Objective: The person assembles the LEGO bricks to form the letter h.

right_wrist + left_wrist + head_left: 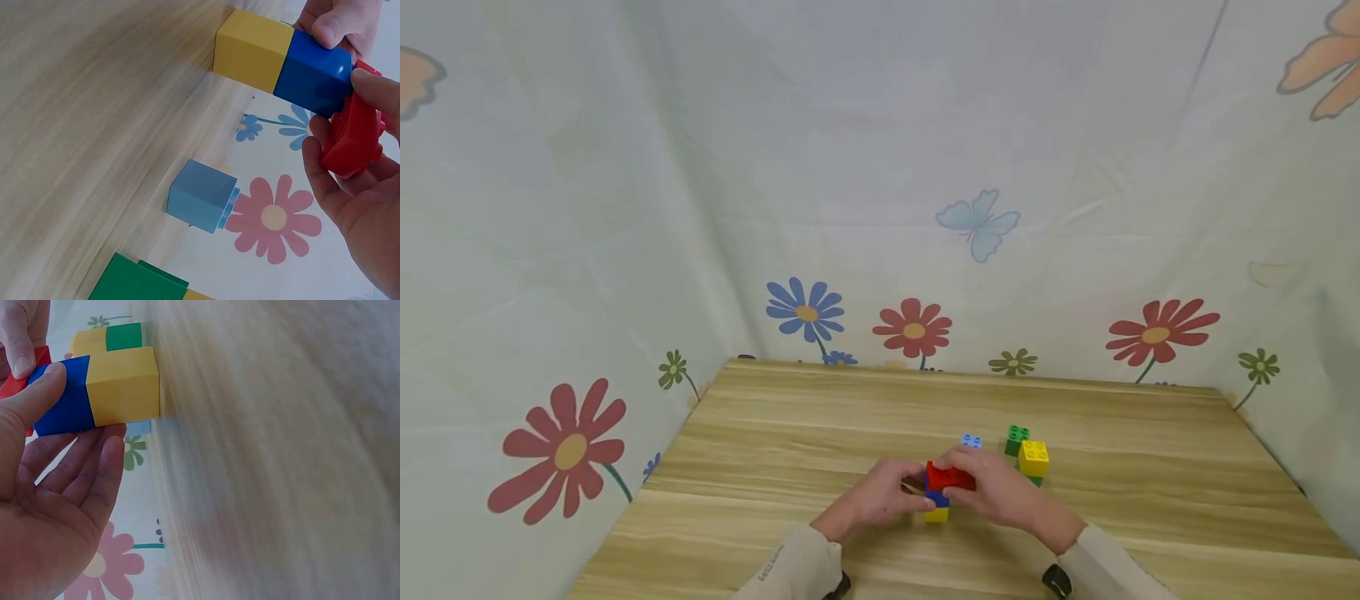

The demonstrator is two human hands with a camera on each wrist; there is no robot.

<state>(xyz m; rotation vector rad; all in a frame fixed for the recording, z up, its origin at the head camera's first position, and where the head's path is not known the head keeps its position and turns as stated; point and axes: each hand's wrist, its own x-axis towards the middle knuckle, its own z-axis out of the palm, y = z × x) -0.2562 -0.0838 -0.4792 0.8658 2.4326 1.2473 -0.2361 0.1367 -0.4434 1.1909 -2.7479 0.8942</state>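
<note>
A yellow brick (125, 387) stands on the table with a blue brick (75, 394) stacked on it. My left hand (883, 496) grips the blue brick, thumb on the near side and fingers behind. My right hand (1003, 492) holds a longer red brick (353, 137) between thumb and fingers at the top of the blue one. The red brick sticks out to the right past the stack, under the right palm. Part of it is covered by the right fingers.
Behind the right hand a light blue brick (972, 440) stands on the wooden table (790, 425). Further right are a green brick (1017, 437) and a yellow brick (1033, 454) stacked on green. A flower-printed cloth (850, 167) hangs around the table's back and sides.
</note>
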